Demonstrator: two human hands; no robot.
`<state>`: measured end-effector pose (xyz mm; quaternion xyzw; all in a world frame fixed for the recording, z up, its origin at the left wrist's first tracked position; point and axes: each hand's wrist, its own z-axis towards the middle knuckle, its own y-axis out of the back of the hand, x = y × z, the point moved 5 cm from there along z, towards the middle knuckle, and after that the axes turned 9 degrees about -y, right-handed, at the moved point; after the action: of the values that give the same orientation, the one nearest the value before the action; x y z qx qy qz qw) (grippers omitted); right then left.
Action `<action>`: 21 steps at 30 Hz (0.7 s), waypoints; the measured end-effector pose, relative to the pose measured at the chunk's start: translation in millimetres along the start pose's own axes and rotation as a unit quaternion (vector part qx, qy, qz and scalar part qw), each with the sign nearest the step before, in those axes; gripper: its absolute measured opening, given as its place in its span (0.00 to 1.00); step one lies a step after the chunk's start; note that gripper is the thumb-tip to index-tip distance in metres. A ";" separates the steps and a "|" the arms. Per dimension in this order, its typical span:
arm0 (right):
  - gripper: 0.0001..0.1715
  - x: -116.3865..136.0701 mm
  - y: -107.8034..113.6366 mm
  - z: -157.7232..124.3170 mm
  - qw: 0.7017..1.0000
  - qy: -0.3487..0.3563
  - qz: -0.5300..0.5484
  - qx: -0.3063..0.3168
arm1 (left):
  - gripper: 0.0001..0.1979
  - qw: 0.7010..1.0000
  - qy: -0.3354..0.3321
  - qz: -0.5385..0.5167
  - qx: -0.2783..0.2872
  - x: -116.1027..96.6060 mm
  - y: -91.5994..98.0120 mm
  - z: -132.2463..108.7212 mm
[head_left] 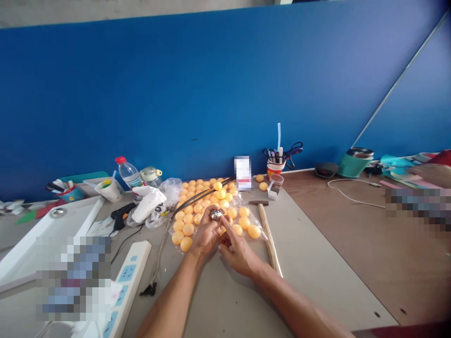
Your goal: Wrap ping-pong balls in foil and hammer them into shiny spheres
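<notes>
Near the middle of the table, a small shiny silver round object (216, 215) is held in the fingers of my left hand (205, 234). The extended index finger of my right hand (237, 249) touches its lower right side, while the other fingers of that hand are curled. Many orange balls (188, 218) in clear plastic lie just behind and around both hands. Dark thin strips (197, 197) rest across the balls. To the right of the balls is a hammer (266, 225) with a wooden handle.
On the left are a power strip (128, 281), a white tray (84, 220), a black glue gun (121, 216), a bottle (128, 172) and cups. Behind stand a pen cup (275, 169) and a small container (276, 180). A green jar (355, 163) and another person's hand (431, 174) are at right.
</notes>
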<state>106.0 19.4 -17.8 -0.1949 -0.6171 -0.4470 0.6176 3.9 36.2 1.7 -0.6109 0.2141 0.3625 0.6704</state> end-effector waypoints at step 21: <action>0.53 2.3 -3.5 -2.6 0.999 -0.006 0.021 0.035 | 0.19 0.999 0.001 0.031 -0.044 0.0 8.0 0.5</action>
<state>104.4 14.9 -17.2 -0.1891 -0.6316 -0.4108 0.6298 -2.1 36.7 -3.6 -0.6330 0.2175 0.3913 0.6315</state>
